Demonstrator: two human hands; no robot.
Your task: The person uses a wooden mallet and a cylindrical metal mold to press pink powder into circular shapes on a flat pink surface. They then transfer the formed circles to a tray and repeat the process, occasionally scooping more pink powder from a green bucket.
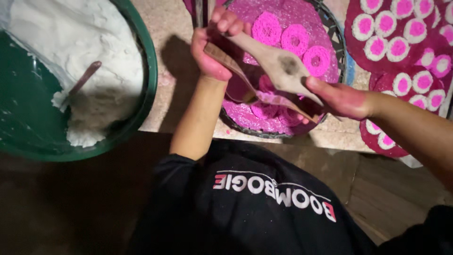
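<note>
Head view, looking down over a black printed shirt (264,203) at the near edge.

Left hand (214,45): fingers clenched around the far ends of a wooden two-arm press tool (278,66). The tool is a pale wooden paddle with a dark round spot at its middle, plus a thinner brown stick below it. It is held tilted, running from far left to near right, above a round dark woven tray (337,35).

Right hand (342,100): stained pink, fingers closed on the near right end of the tool. Grip detail at the fingertips cannot be told; they are partly hidden by the wood.

Tray contents: a bright pink grainy layer, with 3 pink ring-shaped cakes (295,38) on its far side, just beyond the tool. More pink pieces lie under the tool in shadow; their count cannot be told.

Right of the tray: dark red mats (358,54) carrying many round cakes with white rims and pink centres (398,47), set close together in rows.

Far left: large green basin (148,80) holding white flour-like powder (75,38), with a thin stick handle (85,79) lying in it. The basin and the tray are well apart, and both rest on a pale stone-like surface (170,28).
</note>
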